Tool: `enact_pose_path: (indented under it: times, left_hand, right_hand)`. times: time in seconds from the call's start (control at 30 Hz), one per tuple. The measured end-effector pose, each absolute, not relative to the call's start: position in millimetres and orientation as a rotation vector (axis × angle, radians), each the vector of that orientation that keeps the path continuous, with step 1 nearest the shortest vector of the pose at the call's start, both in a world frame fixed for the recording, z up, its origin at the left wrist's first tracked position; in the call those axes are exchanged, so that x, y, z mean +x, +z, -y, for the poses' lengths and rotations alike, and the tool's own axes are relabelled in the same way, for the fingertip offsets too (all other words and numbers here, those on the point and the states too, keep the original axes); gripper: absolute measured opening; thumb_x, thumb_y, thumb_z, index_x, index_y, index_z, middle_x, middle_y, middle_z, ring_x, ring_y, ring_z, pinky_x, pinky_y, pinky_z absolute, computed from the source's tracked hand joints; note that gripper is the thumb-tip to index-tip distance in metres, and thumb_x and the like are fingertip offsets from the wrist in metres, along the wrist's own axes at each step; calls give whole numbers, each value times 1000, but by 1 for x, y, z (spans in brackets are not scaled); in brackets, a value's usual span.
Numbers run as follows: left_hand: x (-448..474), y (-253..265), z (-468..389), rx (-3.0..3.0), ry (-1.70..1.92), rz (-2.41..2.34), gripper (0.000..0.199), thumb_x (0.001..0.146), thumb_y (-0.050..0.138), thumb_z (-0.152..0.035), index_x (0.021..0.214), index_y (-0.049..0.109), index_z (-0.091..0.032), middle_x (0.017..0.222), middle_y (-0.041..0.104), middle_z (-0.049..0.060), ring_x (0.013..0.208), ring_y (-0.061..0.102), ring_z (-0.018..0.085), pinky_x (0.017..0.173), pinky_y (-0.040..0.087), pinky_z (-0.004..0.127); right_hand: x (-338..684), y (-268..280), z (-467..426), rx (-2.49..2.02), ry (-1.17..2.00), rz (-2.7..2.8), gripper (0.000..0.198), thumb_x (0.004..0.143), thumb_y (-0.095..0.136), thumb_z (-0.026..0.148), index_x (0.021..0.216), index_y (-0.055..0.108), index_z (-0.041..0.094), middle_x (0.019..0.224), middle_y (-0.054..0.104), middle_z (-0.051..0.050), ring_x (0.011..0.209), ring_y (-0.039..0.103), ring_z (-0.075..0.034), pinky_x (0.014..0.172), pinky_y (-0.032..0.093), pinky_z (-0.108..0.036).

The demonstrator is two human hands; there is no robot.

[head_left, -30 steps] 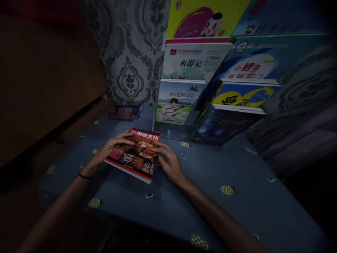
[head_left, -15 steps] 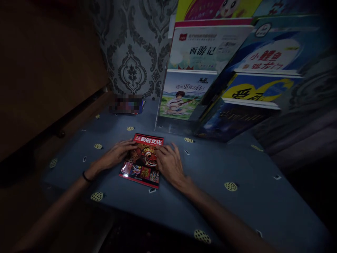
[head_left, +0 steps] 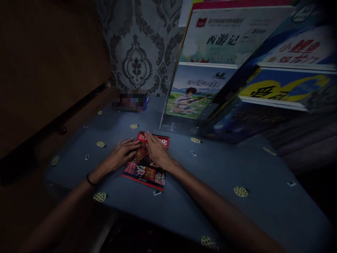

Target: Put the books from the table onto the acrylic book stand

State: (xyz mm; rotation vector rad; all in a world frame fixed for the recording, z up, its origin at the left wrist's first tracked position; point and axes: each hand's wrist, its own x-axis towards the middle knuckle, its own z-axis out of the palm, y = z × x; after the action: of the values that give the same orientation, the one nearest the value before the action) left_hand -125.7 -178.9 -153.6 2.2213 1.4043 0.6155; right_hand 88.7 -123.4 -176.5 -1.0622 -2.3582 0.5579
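Observation:
A red and black book [head_left: 147, 175] with a colourful picture cover lies flat on the blue table [head_left: 200, 182]. My left hand [head_left: 123, 151] rests at the book's left edge, its fingers stretched over the upper left of the cover. Across the cover lies my right hand [head_left: 158, 151], fingers extended towards the top edge and hiding part of the white title. Neither hand has its fingers wrapped round anything. A dark band [head_left: 91, 180] circles my left wrist.
Behind the book, a clear rack [head_left: 171, 127] holds several picture books [head_left: 188, 98] in two columns. A small blurred stack [head_left: 130, 101] sits at the table's back left corner against the patterned wall [head_left: 137, 66]. A brown wooden panel [head_left: 52, 70] stands on the left.
My right hand has moved left from the book's right edge onto the middle of its cover, now hiding part of the title. The left hand stays at the left edge. The view has shifted slightly.

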Motion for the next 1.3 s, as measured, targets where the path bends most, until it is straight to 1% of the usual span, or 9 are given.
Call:
enact_pose_path:
  times: [0.1, 0.23, 0.4, 0.6, 0.77, 0.87, 0.97, 1.13, 1.3]
  left_hand:
    - [-126, -153, 180, 2228, 604, -1401, 40, 99, 50, -35, 137, 59, -24, 145, 59, 6, 147, 38, 26, 118, 31, 54]
    - [-125, -150, 181, 2248, 567, -1422, 39, 99, 50, -32, 136, 60, -25, 147, 57, 6, 148, 36, 27, 118, 30, 54]
    - [-107, -147, 166, 2387, 445, -1444, 40, 99, 52, -33, 137, 58, -24, 150, 54, 7, 150, 31, 28, 122, 16, 57]
    - [-61, -148, 148, 2564, 375, -1130, 45, 102, 44, -32, 146, 49, -21, 157, 45, 9, 153, 25, 25, 124, 9, 52]
    - [-47, -143, 174, 2530, 276, -822, 42, 100, 49, -32, 142, 54, -30, 154, 49, 1, 153, 25, 26, 125, 3, 53]
    - [-49, -138, 201, 2477, 230, -717, 41, 99, 51, -31, 140, 55, -36, 152, 51, -3, 151, 30, 26, 125, 1, 57]
    - [-54, -132, 228, 2440, 228, -617, 43, 101, 49, -30, 143, 52, -36, 151, 52, -3, 148, 37, 25, 126, 6, 57]
    - [-63, -121, 248, 2287, 247, -596, 41, 103, 43, -28, 143, 53, -29, 151, 51, 1, 147, 39, 22, 128, 13, 52]
    - [-75, -115, 242, 1879, 568, -660, 38, 104, 41, -32, 132, 64, -20, 137, 65, 9, 134, 55, 23, 117, 38, 46]
  right_hand:
    - [114, -181, 122, -1151, 519, 2315, 56, 96, 37, 17, 151, 41, 8, 158, 40, -19, 149, 35, -29, 122, 29, -56]
    - [150, -185, 126, -1090, 559, 2248, 52, 101, 34, 25, 151, 42, 19, 156, 45, -12, 146, 40, -26, 123, 28, -57]
    - [172, -182, 126, -1052, 782, 2179, 50, 103, 35, 39, 150, 44, 25, 151, 53, -6, 139, 50, -24, 120, 34, -55]
    - [173, -178, 124, -1022, 828, 2148, 55, 103, 32, 52, 148, 46, 24, 152, 52, -6, 141, 47, -24, 122, 32, -51]
    - [175, -175, 127, -1006, 828, 2181, 51, 104, 30, 47, 149, 43, 28, 153, 51, -3, 141, 47, -23, 120, 33, -52]
    - [175, -176, 128, -1021, 773, 2198, 48, 104, 31, 42, 149, 44, 29, 152, 52, -3, 140, 49, -24, 119, 36, -54]
    - [171, -178, 128, -1040, 718, 2217, 49, 104, 32, 42, 149, 44, 26, 152, 52, -5, 140, 48, -25, 119, 35, -54]
    - [163, -178, 134, -1079, 548, 2336, 51, 100, 42, 34, 148, 45, 18, 154, 48, -11, 145, 41, -27, 123, 24, -57]
    - [151, -165, 142, -1160, 339, 2467, 49, 98, 40, 25, 145, 48, 11, 151, 51, -17, 144, 43, -27, 123, 23, -56]
